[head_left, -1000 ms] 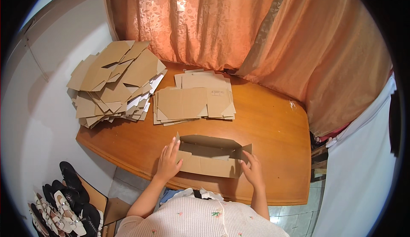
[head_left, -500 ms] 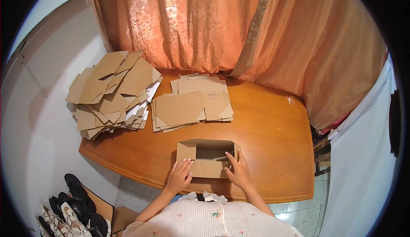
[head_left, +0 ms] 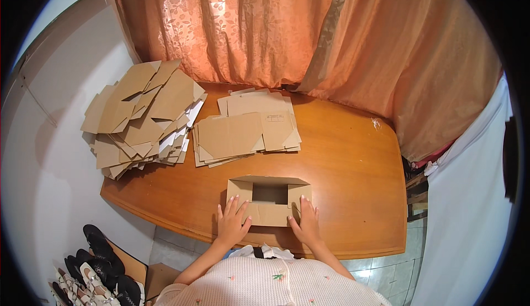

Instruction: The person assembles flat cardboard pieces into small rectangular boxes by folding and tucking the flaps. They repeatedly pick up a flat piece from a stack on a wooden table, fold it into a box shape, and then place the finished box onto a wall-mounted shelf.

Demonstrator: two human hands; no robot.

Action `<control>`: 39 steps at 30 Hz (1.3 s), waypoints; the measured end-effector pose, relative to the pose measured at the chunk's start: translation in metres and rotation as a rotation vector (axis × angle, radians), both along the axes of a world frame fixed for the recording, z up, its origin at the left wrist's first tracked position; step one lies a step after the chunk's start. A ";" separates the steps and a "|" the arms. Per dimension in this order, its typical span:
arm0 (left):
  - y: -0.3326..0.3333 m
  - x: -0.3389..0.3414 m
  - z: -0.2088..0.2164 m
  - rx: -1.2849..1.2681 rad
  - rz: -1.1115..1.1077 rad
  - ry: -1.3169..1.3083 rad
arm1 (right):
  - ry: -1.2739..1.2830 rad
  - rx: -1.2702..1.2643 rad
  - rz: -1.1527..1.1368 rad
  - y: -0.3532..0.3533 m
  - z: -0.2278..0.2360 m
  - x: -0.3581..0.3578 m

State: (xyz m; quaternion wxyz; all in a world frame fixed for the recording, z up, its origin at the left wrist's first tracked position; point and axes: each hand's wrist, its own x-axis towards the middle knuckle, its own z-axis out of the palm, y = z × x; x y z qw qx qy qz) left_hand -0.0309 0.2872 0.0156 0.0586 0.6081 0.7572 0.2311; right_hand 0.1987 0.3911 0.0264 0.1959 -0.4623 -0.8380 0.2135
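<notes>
A brown cardboard box (head_left: 268,215) stands near the front edge of the wooden table, its top uncovered and its dark inside showing. Flaps fold inward at its left and right ends. My left hand (head_left: 233,221) rests with spread fingers against the box's near left corner. At the near right corner, my right hand (head_left: 307,222) lies with fingers extended over the right end flap and the thumb at the front wall. Neither hand is closed round the box.
A tall, untidy pile of flattened cardboard (head_left: 141,113) stands at the table's left. Beside it lies a lower stack of flat cartons (head_left: 232,135). The wooden table (head_left: 348,195) borders an orange curtain (head_left: 265,35). Shoes (head_left: 99,262) sit on the lower left.
My right hand has moved from the box's opening onto its right end, and the right flap now lies folded inward. My left hand has shifted slightly upward along the left corner.
</notes>
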 end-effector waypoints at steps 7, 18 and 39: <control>0.014 -0.003 0.004 -0.081 0.022 0.009 | -0.031 0.043 -0.037 -0.003 0.001 -0.006; 0.023 0.000 0.000 -0.073 0.040 0.046 | -0.015 0.085 -0.076 -0.006 -0.005 -0.006; 0.022 -0.003 -0.005 0.188 -0.002 0.018 | -0.321 0.004 -0.190 -0.001 0.009 -0.024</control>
